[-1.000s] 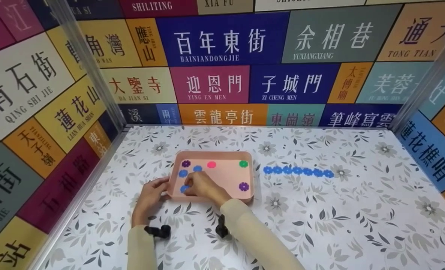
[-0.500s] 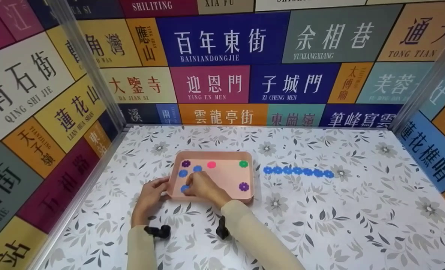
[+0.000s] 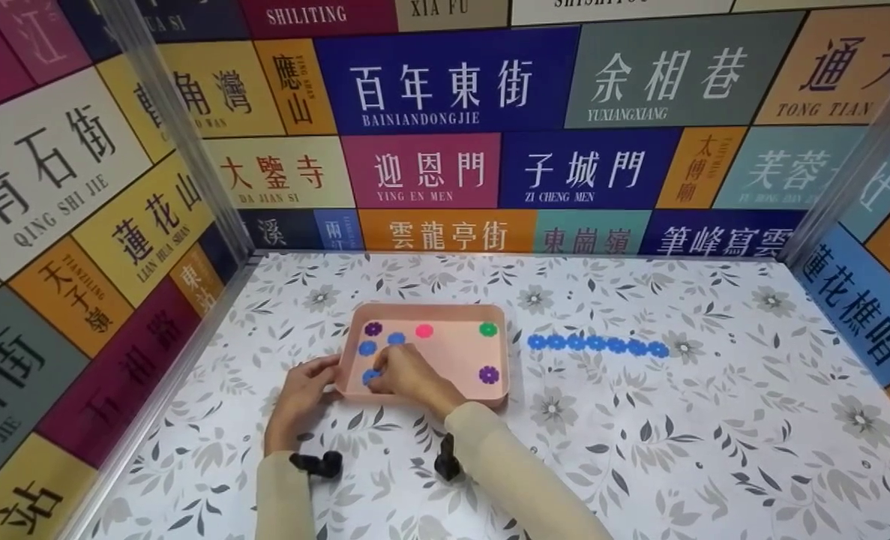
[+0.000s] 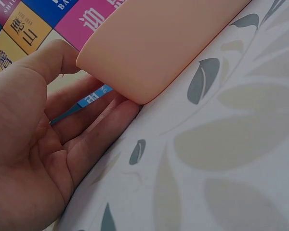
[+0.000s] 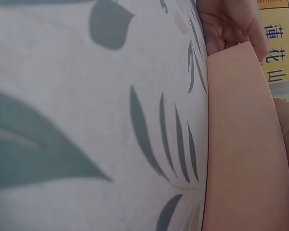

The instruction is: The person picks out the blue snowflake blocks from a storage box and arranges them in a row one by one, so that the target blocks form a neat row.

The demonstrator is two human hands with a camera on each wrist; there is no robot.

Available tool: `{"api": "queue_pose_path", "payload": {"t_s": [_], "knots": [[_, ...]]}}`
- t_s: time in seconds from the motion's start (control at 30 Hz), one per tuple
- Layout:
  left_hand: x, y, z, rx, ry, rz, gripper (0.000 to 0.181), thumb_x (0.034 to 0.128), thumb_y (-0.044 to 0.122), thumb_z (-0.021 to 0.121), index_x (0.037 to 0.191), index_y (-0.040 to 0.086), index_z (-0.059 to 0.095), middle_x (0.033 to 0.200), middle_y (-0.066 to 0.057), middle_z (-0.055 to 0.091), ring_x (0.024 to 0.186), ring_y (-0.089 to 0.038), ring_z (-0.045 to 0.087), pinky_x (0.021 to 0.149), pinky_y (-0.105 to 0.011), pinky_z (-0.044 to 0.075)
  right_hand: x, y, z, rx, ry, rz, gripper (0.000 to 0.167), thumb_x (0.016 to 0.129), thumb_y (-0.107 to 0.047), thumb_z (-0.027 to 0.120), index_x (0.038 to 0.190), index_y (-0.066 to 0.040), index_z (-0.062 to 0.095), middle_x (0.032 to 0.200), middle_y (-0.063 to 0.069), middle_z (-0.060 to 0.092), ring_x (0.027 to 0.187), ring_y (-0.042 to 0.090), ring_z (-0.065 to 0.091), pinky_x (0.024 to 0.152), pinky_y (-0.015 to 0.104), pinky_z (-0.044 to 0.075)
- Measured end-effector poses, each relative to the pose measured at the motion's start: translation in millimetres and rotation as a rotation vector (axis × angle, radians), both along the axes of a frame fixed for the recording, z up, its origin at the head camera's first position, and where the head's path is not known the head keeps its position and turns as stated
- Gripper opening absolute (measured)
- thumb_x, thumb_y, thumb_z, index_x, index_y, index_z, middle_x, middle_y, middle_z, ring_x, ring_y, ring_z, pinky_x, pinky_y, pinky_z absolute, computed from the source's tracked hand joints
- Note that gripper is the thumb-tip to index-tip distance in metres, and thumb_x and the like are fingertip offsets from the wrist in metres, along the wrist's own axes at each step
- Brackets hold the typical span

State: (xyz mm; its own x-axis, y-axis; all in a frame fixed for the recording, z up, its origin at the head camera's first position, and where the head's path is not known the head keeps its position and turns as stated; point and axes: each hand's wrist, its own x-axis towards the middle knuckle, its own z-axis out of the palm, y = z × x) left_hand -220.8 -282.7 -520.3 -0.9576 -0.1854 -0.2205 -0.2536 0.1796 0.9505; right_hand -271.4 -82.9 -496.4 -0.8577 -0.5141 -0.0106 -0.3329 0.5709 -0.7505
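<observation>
The pink tray (image 3: 448,360) sits flat on the table. At its left side my left hand (image 3: 300,394) holds the near corner, thumb at the rim and fingers against the outer wall in the left wrist view. My right hand (image 3: 415,381) reaches over the near wall, fingertips pinching a blue flower piece (image 3: 370,376) at the tray's lower left; the fingers partly cover it. Two other blue pieces (image 3: 367,348) lie above it, beside a purple piece (image 3: 373,329). The right wrist view shows mainly the tray's outer wall (image 5: 243,144), hiding the right fingertips.
Also in the tray are a pink piece (image 3: 424,331), a green piece (image 3: 488,329) and a second purple piece (image 3: 488,374). Right of the tray, several blue flower pieces (image 3: 597,343) form a row on the flower-patterned table (image 3: 639,465). Sign-covered walls (image 3: 445,82) stand behind and beside it.
</observation>
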Motion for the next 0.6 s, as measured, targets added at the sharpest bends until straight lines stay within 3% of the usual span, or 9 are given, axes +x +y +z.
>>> {"api": "queue_pose_path", "payload": {"t_s": [0.17, 0.33, 0.6], "knots": [[1.4, 0.6, -0.7, 0.018, 0.004, 0.005, 0.041, 0.098, 0.013, 0.053, 0.138, 0.003, 0.059, 0.138, -0.019, 0.06, 0.111, -0.025, 0.065, 0.084, -0.032, 0.06, 1.2, 2.4, 1.6, -0.037, -0.069, -0.023, 0.02, 0.078, -0.017, 0.083, 0.091, -0.005, 0.075, 0.088, 0.002, 0.072, 0.074, 0.007, 0.062, 0.066, 0.018, 0.053], [0.0, 0.2, 0.3, 0.022, -0.016, 0.005, 0.043, 0.0984, 0.016, 0.052, 0.139, 0.006, 0.057, 0.142, -0.017, 0.058, 0.116, -0.026, 0.063, 0.088, -0.032, 0.06, -0.1, 7.8, 5.3, -0.032, -0.119, -0.032, 0.026, 0.078, -0.019, 0.084, 0.098, -0.006, 0.074, 0.094, 0.001, 0.07, 0.076, 0.009, 0.062, 0.068, 0.021, 0.054], [-2.2, -0.8, -2.1, 0.015, 0.01, -0.003, 0.043, 0.0974, 0.01, 0.051, 0.139, 0.002, 0.058, 0.137, -0.021, 0.06, 0.107, -0.023, 0.065, 0.083, -0.032, 0.061, -7.4, 29.9, 7.5, 0.007, -0.053, -0.014, 0.028, 0.081, -0.019, 0.082, 0.104, -0.004, 0.075, 0.092, 0.003, 0.073, 0.076, 0.011, 0.062, 0.072, 0.021, 0.056]]}}
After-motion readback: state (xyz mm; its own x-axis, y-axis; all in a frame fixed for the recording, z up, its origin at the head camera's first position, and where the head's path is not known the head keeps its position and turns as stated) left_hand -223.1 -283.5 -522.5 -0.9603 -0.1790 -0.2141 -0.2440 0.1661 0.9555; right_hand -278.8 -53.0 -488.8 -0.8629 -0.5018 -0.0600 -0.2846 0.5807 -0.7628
